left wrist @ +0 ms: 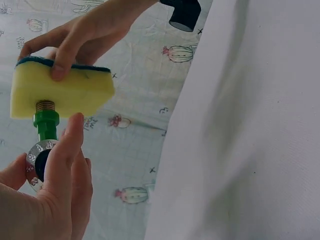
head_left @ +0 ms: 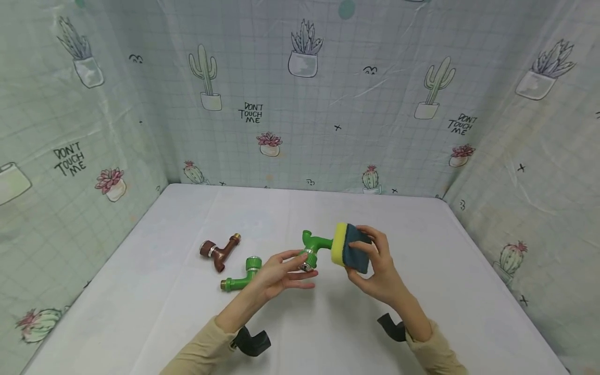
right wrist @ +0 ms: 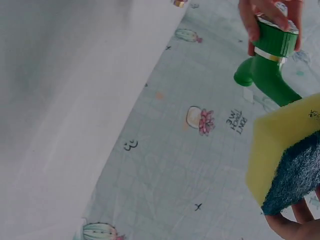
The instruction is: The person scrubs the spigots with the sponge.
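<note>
My left hand (head_left: 281,276) pinches a green tap (head_left: 320,242) by its round knob, holding it above the white table. The tap's threaded brass end (left wrist: 45,105) points at the yellow face of a sponge (head_left: 339,245) and meets it in the left wrist view. On the sponge's other side is a dark blue-green scouring layer (right wrist: 296,172). My right hand (head_left: 382,271) grips the sponge from that side, thumb and fingers around its edges. In the right wrist view the tap's spout (right wrist: 244,74) juts out to the side, and the sponge hides the threaded end.
Left of my hands lie a brown tap (head_left: 220,252) and a second green tap (head_left: 239,283), partly behind my left forearm. Black curved pieces (head_left: 253,342) show beside both wrists. Patterned cloth walls (head_left: 304,104) stand behind and beside the white table (head_left: 300,333).
</note>
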{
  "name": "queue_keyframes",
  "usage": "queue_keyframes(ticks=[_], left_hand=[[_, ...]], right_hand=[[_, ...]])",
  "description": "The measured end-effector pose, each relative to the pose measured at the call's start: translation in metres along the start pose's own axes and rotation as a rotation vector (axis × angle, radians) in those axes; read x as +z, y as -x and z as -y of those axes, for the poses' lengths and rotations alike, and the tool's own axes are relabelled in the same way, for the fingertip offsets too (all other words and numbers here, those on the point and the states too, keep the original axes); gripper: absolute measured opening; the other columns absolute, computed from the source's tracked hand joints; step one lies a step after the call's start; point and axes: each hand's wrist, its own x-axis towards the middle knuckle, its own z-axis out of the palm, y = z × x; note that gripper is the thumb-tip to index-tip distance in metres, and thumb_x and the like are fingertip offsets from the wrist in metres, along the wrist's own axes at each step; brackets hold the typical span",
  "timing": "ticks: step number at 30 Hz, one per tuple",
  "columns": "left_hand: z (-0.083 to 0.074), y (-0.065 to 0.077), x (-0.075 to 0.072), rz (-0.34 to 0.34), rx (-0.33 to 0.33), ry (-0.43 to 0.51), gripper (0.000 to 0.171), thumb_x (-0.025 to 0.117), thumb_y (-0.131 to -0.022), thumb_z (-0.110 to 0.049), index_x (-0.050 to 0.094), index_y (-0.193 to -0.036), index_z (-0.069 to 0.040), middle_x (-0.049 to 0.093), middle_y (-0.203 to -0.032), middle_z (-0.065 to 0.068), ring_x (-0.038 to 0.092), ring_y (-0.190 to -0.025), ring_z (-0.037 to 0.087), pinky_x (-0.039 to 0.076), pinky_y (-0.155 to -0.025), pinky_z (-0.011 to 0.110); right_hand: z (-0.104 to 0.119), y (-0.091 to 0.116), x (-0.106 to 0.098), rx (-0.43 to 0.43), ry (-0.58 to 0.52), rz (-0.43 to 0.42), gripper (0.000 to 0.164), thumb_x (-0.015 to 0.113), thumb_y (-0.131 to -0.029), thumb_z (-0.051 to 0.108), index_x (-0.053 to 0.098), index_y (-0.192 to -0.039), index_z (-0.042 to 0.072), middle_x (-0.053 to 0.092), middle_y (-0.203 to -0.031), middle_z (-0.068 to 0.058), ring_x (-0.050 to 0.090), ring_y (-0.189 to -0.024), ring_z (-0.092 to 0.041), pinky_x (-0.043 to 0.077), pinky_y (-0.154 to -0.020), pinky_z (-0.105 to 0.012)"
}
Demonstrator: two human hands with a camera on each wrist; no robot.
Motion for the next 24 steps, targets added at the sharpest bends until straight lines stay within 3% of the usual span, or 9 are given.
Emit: queue_keyframes(ticks=[7,12,15,17,21,24], left_hand=[[-0.004,0.004,-0.003,0.021,-0.002,-0.018,0.056,0.055,-0.088,-0.021,0.032,-0.134,0.002,0.056,-0.097,0.007,0.064,-0.091,0.023,0.048,-0.084,0.047],[-0.005,0.006,-0.005,0.004,0.013,-0.012,0.057,0.056,-0.088,-0.017,0.029,-0.135,0.002,0.055,-0.095,0.005,0.065,-0.088,0.023,0.049,-0.083,0.046],[-0.005,0.006,-0.005,-0.027,0.034,-0.024,0.057,0.059,-0.086,-0.016,0.032,-0.134,0.001,0.056,-0.092,0.003,0.065,-0.085,0.023,0.050,-0.080,0.046],[-0.004,0.005,-0.003,-0.048,0.048,-0.038,0.057,0.062,-0.084,-0.017,0.036,-0.132,0.000,0.059,-0.090,0.002,0.066,-0.084,0.023,0.051,-0.078,0.046],[-0.004,0.004,0.001,-0.102,0.077,-0.084,0.056,0.066,-0.080,-0.020,0.043,-0.127,-0.001,0.061,-0.086,0.003,0.067,-0.079,0.023,0.052,-0.075,0.046],[-0.003,0.004,0.003,-0.145,0.091,-0.119,0.053,0.067,-0.079,-0.020,0.046,-0.124,0.000,0.062,-0.082,0.002,0.067,-0.077,0.023,0.053,-0.072,0.045]], right_hand=[[-0.016,0.018,-0.001,0.036,0.152,0.070,0.047,0.069,-0.065,0.014,0.049,-0.107,0.016,0.032,-0.128,-0.019,0.030,-0.118,-0.028,0.048,-0.078,-0.047],[-0.018,0.020,-0.004,0.069,0.106,0.040,0.039,0.065,-0.074,0.026,0.049,-0.108,0.012,0.032,-0.129,-0.019,0.033,-0.116,-0.025,0.047,-0.078,-0.047],[-0.010,0.012,-0.003,0.029,0.046,0.003,0.041,0.056,-0.081,0.038,0.049,-0.108,0.008,0.033,-0.129,-0.021,0.036,-0.115,-0.027,0.048,-0.076,-0.048],[-0.004,0.006,-0.001,0.006,0.070,0.021,0.043,0.048,-0.083,0.045,0.050,-0.110,0.012,0.033,-0.130,-0.019,0.035,-0.116,-0.026,0.049,-0.075,-0.047],[0.001,0.002,0.003,-0.088,0.241,0.061,0.037,0.040,-0.086,0.044,0.057,-0.109,0.021,0.039,-0.127,-0.018,0.034,-0.112,-0.031,0.049,-0.074,-0.049],[0.000,0.006,0.004,-0.188,0.370,0.057,0.031,0.041,-0.086,0.037,0.060,-0.108,0.025,0.045,-0.122,-0.020,0.037,-0.106,-0.035,0.048,-0.072,-0.050]])
